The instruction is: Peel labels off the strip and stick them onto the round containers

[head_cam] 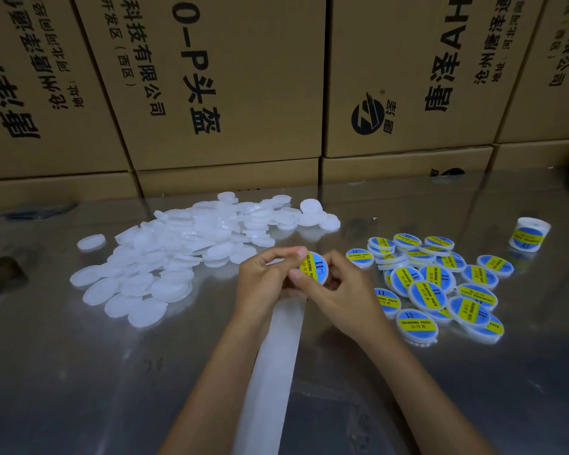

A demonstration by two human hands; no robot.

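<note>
Both hands meet at the middle of the table around one round container (316,268) bearing a blue and yellow label. My left hand (266,274) grips it from the left, thumb and forefinger on its rim. My right hand (337,287) holds it from the right, thumb pressing on the label's lower edge. A white backing strip (270,372) runs from under the hands toward me. A pile of blank white containers (178,251) lies to the left. Several labelled containers (440,284) lie to the right.
A roll of labels (528,238) stands at the far right of the shiny metal table (79,372). Stacked cardboard boxes (230,93) wall off the back. A dark object (0,269) sits at the left edge.
</note>
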